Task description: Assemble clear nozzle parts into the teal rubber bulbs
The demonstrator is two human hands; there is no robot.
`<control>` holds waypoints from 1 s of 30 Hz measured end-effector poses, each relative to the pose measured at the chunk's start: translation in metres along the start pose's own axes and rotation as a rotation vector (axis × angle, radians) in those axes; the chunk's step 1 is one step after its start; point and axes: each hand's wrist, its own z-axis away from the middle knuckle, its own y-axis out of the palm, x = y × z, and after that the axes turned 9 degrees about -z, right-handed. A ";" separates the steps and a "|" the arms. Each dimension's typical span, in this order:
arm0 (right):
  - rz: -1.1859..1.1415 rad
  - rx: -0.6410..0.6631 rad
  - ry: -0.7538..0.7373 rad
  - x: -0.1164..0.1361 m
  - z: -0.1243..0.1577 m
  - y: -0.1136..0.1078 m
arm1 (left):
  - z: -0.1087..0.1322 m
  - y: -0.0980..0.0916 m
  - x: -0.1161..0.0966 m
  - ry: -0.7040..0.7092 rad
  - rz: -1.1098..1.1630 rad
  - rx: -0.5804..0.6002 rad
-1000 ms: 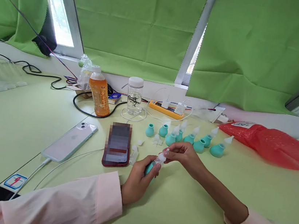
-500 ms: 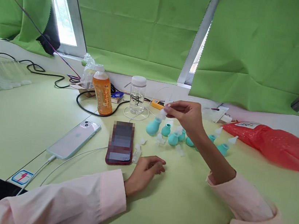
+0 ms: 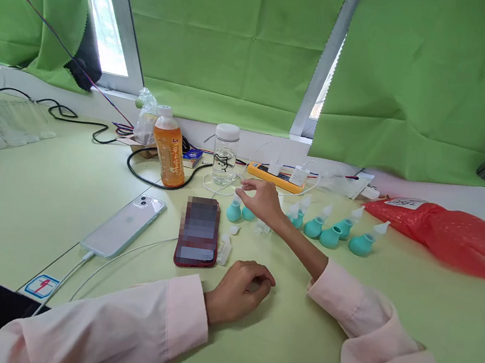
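At the left end of a row of several teal squeeze bulbs, my right hand point(image 3: 262, 199) pinches the clear nozzle of a nasal aspirator point(image 3: 234, 211). Its bulb is low, at the tabletop behind the red-cased phone; whether it bears on the table I cannot tell. Another teal bulb point(image 3: 247, 213) is partly hidden under that hand. My left hand point(image 3: 239, 293) rests on the table with fingers curled and thumb meeting forefinger, nothing visible in it. Small translucent pieces point(image 3: 224, 252) lie between it and the phone. One teal bulb point(image 3: 330, 237) to the right has no nozzle.
The red-cased phone point(image 3: 196, 247) and a pale phone on a cable point(image 3: 124, 225) lie left of my hands. Behind stand an orange drink bottle point(image 3: 169, 154), a clear jar point(image 3: 224, 158) and a yellow power strip point(image 3: 276, 177). A red plastic bag point(image 3: 445, 235) is at right.
My right hand has moved left and down with the aspirator, from above the row to its left end. My left hand's fingers have curled in more.
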 end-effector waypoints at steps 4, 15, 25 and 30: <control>0.045 0.041 -0.146 0.018 0.014 -0.014 | 0.001 -0.001 -0.001 0.030 -0.008 -0.008; 0.166 0.829 -0.422 0.029 0.059 -0.022 | 0.010 0.002 -0.001 0.262 -0.017 0.003; 0.221 0.651 -0.305 0.009 0.086 -0.058 | 0.011 0.000 -0.003 0.119 0.170 -0.209; 0.103 0.268 -0.183 -0.007 0.121 -0.067 | -0.001 0.002 0.000 -0.200 0.449 -0.162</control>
